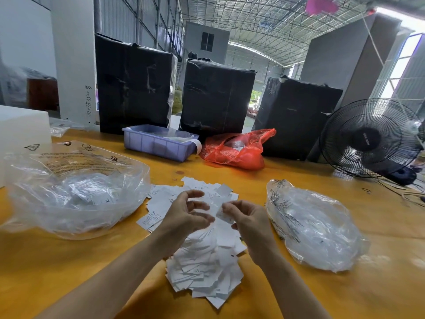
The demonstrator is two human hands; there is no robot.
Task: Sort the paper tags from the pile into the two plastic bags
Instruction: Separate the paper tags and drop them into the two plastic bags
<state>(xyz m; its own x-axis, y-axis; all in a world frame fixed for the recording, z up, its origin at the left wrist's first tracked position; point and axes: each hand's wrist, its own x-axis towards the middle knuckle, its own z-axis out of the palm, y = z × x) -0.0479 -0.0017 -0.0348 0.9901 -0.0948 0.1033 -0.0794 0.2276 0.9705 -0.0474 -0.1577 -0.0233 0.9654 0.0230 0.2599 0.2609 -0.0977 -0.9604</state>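
A pile of white paper tags lies spread on the yellow table between two clear plastic bags. The left bag holds several tags, one marked XL. The right bag is crumpled, and what it holds I cannot tell. Both hands hover over the middle of the pile. My right hand pinches a small white tag between thumb and fingertips. My left hand is beside it with fingers loosely curled and nothing in them.
A lilac plastic tray and a red plastic bag sit at the back of the table. Three black wrapped bales stand behind them. A black fan stands at the right edge, a white box at the far left.
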